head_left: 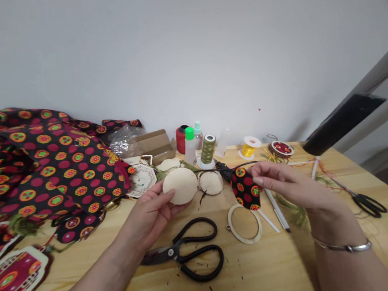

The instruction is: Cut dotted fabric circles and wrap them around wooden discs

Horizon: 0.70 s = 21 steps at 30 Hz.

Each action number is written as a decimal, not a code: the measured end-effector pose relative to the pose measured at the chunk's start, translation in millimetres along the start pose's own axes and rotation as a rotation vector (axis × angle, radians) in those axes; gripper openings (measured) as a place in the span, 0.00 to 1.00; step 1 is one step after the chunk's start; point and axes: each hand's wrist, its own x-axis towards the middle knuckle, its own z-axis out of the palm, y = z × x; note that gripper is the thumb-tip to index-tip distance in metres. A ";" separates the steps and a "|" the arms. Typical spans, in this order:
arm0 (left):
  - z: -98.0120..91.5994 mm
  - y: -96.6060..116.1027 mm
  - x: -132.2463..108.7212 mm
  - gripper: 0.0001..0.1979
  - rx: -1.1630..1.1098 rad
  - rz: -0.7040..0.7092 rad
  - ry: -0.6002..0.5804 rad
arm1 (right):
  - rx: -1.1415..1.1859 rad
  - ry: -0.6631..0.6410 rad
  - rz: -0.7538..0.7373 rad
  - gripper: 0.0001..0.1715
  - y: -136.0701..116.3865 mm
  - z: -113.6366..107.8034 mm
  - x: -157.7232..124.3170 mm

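My left hand (159, 213) grips a round pale wooden disc (180, 186) by its lower left edge, thumb on its face. Between the thumb and fingers of my right hand (279, 180) hangs a small piece of black fabric (245, 188) with red and orange flower dots. Below the fabric lies a wooden ring (244, 224) with a small loop on its side. Black-handled scissors (186, 250) rest on the table under my left hand, their blades partly behind my wrist. Another round wooden piece (211, 182) lies just right of the disc.
Patterned fabric (54, 159) is heaped at the left, near an octagonal ornament (13, 284). Along the wall stand a green-capped bottle (190, 146), an olive thread spool (208, 149) and a yellow spool (249, 148). Smaller scissors (367, 203) and a pen (277, 210) lie at the right.
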 end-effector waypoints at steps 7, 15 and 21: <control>3.2 -2.0 -2.7 0.15 -0.014 -0.038 -0.036 | 0.555 0.063 -0.053 0.15 -18.8 22.7 14.4; 6.2 -5.7 -5.7 0.09 -0.126 -0.122 -0.160 | 0.616 -0.090 -0.058 0.11 -66.1 75.0 21.3; 8.0 -6.7 -8.3 0.16 -0.202 -0.192 -0.083 | 0.345 0.187 -0.117 0.12 -32.0 104.8 42.6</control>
